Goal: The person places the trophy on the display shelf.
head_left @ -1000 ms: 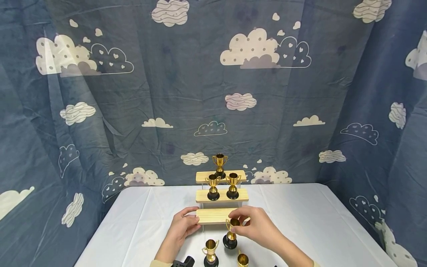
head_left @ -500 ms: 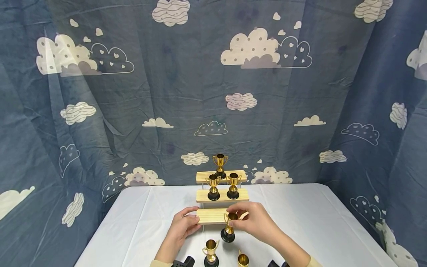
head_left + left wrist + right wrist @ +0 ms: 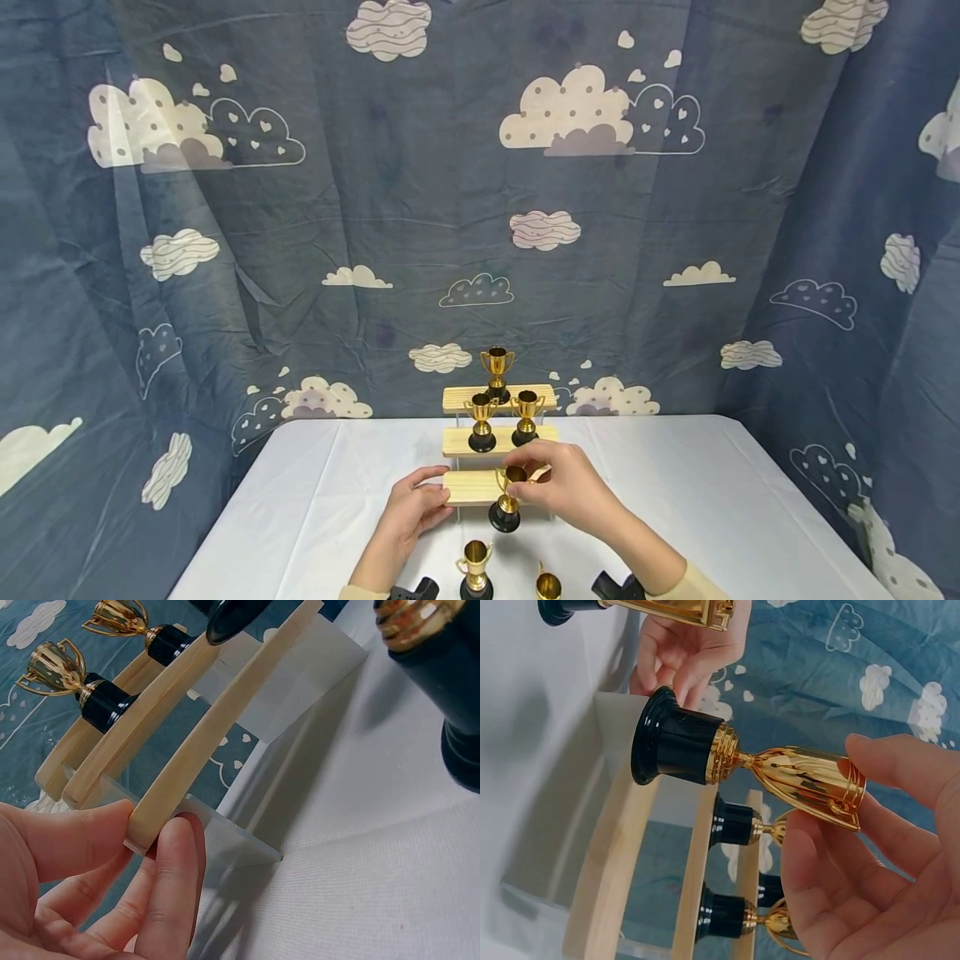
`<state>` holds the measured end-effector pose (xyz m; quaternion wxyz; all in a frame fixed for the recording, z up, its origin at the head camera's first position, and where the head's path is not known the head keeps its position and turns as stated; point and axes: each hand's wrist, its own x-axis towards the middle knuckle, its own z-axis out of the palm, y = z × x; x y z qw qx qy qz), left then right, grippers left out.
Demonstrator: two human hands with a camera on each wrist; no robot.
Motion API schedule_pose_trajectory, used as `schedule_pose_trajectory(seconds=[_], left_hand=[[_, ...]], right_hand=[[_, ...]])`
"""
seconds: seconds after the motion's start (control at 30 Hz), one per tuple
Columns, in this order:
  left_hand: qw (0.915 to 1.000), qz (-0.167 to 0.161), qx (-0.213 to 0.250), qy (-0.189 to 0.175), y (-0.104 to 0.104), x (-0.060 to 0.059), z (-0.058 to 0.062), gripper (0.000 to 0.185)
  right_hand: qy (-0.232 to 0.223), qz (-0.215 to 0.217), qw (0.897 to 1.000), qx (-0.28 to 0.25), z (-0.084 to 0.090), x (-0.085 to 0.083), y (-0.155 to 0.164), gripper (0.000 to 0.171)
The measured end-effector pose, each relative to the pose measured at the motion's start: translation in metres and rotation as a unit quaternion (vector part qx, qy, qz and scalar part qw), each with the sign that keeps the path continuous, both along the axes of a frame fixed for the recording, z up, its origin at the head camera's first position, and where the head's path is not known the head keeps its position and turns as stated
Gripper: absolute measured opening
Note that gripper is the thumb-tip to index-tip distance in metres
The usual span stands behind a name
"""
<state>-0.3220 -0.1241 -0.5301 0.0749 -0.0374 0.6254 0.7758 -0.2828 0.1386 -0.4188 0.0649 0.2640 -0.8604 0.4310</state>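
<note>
A three-step wooden stand (image 3: 468, 485) sits mid-table; its top step bears one gold trophy (image 3: 497, 372), its middle step two (image 3: 481, 421). My left hand (image 3: 416, 502) grips the left end of the lowest step (image 3: 196, 754), thumb on top and fingers beneath. My right hand (image 3: 558, 482) pinches the cup of a gold trophy with a black base (image 3: 506, 498) (image 3: 739, 761), holding it in the air just in front of the lowest step. Two more trophies (image 3: 475, 569) (image 3: 547, 585) stand on the cloth near me.
The white tablecloth (image 3: 712, 492) covers the table, and a blue cloud-print curtain (image 3: 300, 208) hangs behind and on both sides. Black wrist gear (image 3: 408, 592) shows at the bottom edge.
My right hand has lifted the trophy off the cloth and carried it up and to the left, toward the lowest step. The left hand has stayed on the stand.
</note>
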Motion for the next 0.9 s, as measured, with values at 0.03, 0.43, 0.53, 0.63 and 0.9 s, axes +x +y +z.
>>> schedule_pose_trajectory(seconds=[0.03, 0.43, 0.53, 0.63, 0.9], left_hand=[[1.0, 0.0, 0.0, 0.0, 0.0, 0.0, 0.0, 0.053], [0.9998, -0.007, 0.02, 0.004, 0.001, -0.002, 0.0, 0.053], [0.9999, -0.005, 0.015, 0.003, -0.001, -0.001, 0.001, 0.053], [0.9999, -0.007, 0.009, 0.004, -0.002, 0.001, 0.001, 0.053], [0.9997, -0.017, 0.011, 0.012, -0.001, 0.0, -0.001, 0.054]], right_hand=[[0.002, 0.0, 1.0, 0.0, 0.0, -0.001, -0.001, 0.028], [0.02, 0.004, 1.0, 0.016, 0.01, -0.016, -0.012, 0.027], [0.026, 0.01, 0.999, 0.019, 0.01, -0.02, -0.017, 0.028], [0.036, 0.013, 0.999, 0.021, 0.011, -0.026, -0.02, 0.028], [0.04, 0.019, 0.999, 0.032, 0.015, -0.034, -0.028, 0.028]])
